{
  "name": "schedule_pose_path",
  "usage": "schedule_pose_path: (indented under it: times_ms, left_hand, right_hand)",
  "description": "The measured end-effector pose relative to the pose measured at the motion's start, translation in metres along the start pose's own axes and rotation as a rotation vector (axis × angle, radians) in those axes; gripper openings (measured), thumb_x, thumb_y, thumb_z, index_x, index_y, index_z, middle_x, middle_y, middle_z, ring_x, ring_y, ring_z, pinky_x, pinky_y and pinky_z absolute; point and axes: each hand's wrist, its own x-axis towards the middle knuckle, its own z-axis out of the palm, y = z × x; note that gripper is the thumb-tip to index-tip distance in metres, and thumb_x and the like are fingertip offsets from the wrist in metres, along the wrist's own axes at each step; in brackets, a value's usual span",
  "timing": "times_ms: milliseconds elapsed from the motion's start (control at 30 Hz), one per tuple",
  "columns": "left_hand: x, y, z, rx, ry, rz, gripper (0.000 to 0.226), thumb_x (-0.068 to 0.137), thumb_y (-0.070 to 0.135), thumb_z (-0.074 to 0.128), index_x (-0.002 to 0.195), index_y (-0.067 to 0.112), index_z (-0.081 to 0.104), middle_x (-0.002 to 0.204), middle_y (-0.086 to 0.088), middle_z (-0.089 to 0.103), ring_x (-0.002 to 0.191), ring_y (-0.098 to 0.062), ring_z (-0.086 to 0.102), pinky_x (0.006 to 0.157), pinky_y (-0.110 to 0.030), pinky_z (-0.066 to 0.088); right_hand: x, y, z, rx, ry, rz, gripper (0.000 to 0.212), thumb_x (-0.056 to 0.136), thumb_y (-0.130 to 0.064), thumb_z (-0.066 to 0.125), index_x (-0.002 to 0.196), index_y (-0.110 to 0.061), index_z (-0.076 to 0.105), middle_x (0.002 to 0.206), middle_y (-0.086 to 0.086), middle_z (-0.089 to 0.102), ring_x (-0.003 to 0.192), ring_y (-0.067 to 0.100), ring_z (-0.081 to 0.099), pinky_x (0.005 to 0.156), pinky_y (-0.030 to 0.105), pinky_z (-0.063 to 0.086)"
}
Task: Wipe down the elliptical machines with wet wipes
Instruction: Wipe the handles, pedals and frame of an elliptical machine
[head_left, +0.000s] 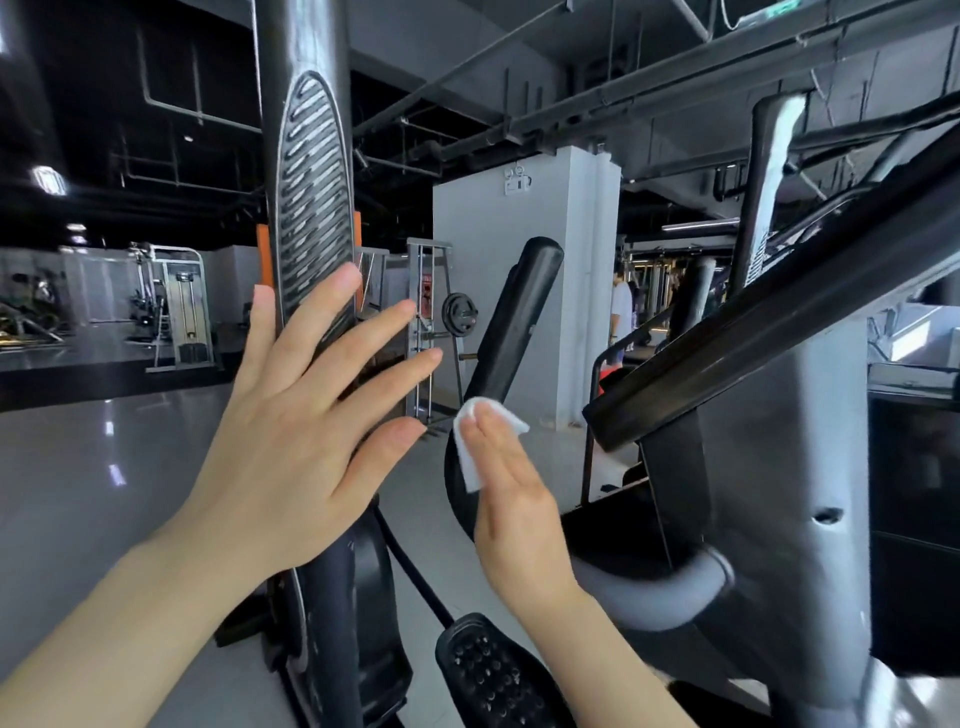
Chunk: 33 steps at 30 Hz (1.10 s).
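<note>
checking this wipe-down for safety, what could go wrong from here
1. The right hand only presses the wet wipe against the short black handle with flat fingers, so the wipe could slip off.
2. The left hand braces open on the tall ribbed handlebar; if that arm swings, the hand may lose support.

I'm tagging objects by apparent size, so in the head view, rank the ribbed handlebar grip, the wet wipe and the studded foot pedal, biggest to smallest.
1. ribbed handlebar grip: largest, though it is nearest the camera.
2. studded foot pedal: partly cut off by the frame edge.
3. wet wipe: smallest, partly covered by the right hand.
</note>
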Motion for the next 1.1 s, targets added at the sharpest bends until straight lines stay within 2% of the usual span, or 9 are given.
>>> schedule_pose_path:
  times_ms: [100,200,333,500,667,800,900,1000,1100]
  left_hand:
    - [0.0,0.0,-0.001,-0.001,-0.012,-0.001,0.057,0.107,0.043,0.021,0.13,0.013,0.063,0.145,-0.01,0.05,0.145,-0.034,0.019,0.121,-0.049,-0.008]
    - [0.0,0.0,-0.001,-0.004,-0.012,-0.002,0.057,0.107,0.043,0.02,0.13,0.014,0.063,0.145,-0.009,0.049,0.145,-0.035,0.02,0.121,-0.049,-0.008]
    - [0.001,-0.001,0.0,-0.006,-0.014,-0.004,0.057,0.108,0.043,0.02,0.13,0.015,0.063,0.143,-0.009,0.051,0.145,-0.034,0.02,0.121,-0.048,-0.008]
    - [0.0,0.001,0.001,-0.037,0.005,-0.027,0.057,0.108,0.043,0.02,0.129,0.014,0.064,0.142,-0.009,0.053,0.146,-0.031,0.017,0.122,-0.046,-0.009]
    - [-0.001,0.002,0.0,-0.018,0.0,-0.033,0.057,0.107,0.043,0.02,0.13,0.014,0.063,0.141,-0.01,0.054,0.146,-0.03,0.016,0.122,-0.046,-0.009]
    - [-0.018,0.009,-0.001,0.005,-0.065,-0.032,0.059,0.107,0.045,0.02,0.131,0.012,0.062,0.138,-0.011,0.056,0.147,-0.032,0.017,0.122,-0.046,-0.008]
    - [-0.05,0.026,0.004,-0.017,-0.099,-0.047,0.059,0.107,0.045,0.024,0.126,0.007,0.065,0.136,-0.014,0.058,0.144,-0.031,0.027,0.123,-0.044,-0.003]
    - [-0.08,0.044,0.016,-0.09,-0.092,-0.109,0.058,0.107,0.041,0.028,0.116,0.003,0.07,0.131,-0.015,0.061,0.141,-0.03,0.033,0.124,-0.041,0.002]
    - [-0.093,0.05,0.023,-0.131,-0.043,-0.154,0.056,0.106,0.038,0.031,0.112,0.0,0.071,0.128,-0.016,0.062,0.141,-0.029,0.032,0.124,-0.04,0.005]
  right_hand:
    - [0.027,-0.01,-0.026,0.137,0.118,0.059,0.054,0.091,-0.016,0.028,0.143,-0.014,0.041,0.145,-0.004,0.039,0.137,0.01,0.035,0.111,0.006,0.019]
    - [0.093,-0.016,-0.054,0.128,0.402,0.07,0.048,0.095,0.0,0.035,0.142,-0.003,0.046,0.148,0.008,0.043,0.136,0.01,0.034,0.113,0.009,0.02]
    - [0.135,-0.005,-0.049,0.131,0.282,0.092,0.054,0.091,0.007,0.031,0.141,-0.004,0.048,0.152,0.009,0.04,0.142,0.011,0.029,0.119,0.02,0.016]
    - [0.099,0.005,-0.026,0.141,0.347,0.087,0.06,0.086,0.008,0.029,0.14,-0.008,0.049,0.151,-0.004,0.032,0.143,0.004,0.023,0.12,0.019,0.015]
    - [0.039,0.003,0.012,0.061,0.206,0.048,0.063,0.084,0.016,0.033,0.143,-0.002,0.044,0.155,0.003,0.023,0.147,0.014,0.016,0.121,0.023,0.011]
    - [0.022,0.008,0.012,-0.104,0.145,-0.018,0.063,0.079,0.025,0.043,0.137,0.002,0.051,0.152,0.018,0.037,0.144,0.024,0.025,0.117,0.014,0.012]
    - [0.006,0.005,0.009,-0.246,0.026,-0.061,0.069,0.069,0.028,0.059,0.134,0.002,0.055,0.147,0.018,0.045,0.139,0.03,0.038,0.104,0.019,0.032]
    - [-0.013,0.003,0.007,-0.336,-0.107,-0.109,0.052,0.078,0.014,0.052,0.128,0.004,0.06,0.139,0.02,0.054,0.13,0.036,0.05,0.106,0.039,0.032]
    - [-0.029,0.009,-0.002,-0.393,-0.258,-0.232,0.049,0.082,-0.004,0.037,0.122,0.002,0.065,0.134,0.015,0.059,0.126,0.031,0.055,0.1,0.041,0.043]
